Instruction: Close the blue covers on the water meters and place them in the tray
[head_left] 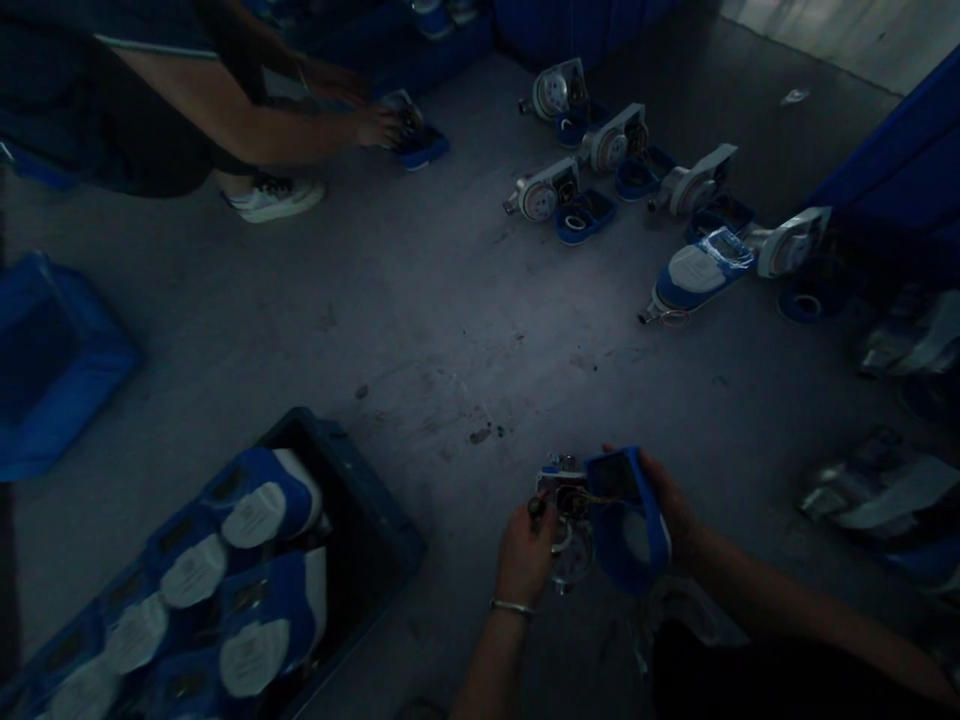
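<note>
My right hand (676,515) grips the outer side of a blue meter cover (628,560), which is tilted up and has a large round opening. Thin wires run from the cover to an opened meter body (571,565) with a round metal face, standing on the floor just to its left. My left hand (523,552), with a bracelet at the wrist, is closed at the meter's left side. A small dark round piece (535,508) shows at its fingertips, too dim to name.
A dark crate (367,500) of several blue-and-white meters stands at lower left. Several opened meters (540,200) and one closed meter (694,275) lie at upper right. Another person's hand (379,125) works on a meter at upper left. A blue bin (67,350) sits far left.
</note>
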